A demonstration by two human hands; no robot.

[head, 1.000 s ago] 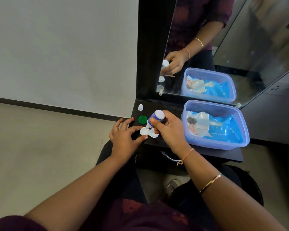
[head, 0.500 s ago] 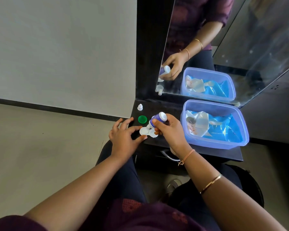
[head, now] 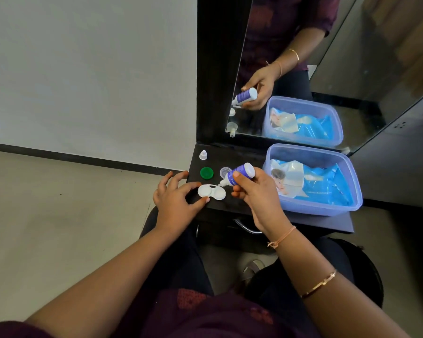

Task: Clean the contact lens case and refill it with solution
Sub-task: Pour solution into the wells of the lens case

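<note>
On bench [head: 244,157], right: tub [head: 310,211] with blue packets [head: 320,184].
Right hand [head: 259,196]: fingers curled round bottle [head: 239,173], nozzle tilted down at case [head: 211,192].
Left hand [head: 174,203]: thumb and forefinger pinch case's left end; other fingers spread.
Case place: open, near-left on bench.
Caps: green cap [head: 206,172], clear cap [head: 225,171], just beyond case.

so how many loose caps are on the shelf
3: a small white cap at the back, a green cap nearer, a clear cap partly behind the bottle.

To your right, a blue plastic tub [head: 315,208] sits on the black table [head: 244,157], holding a blue packet [head: 327,184]. At the table's far edge, a mirror [head: 376,69] reflects the tub.
</note>
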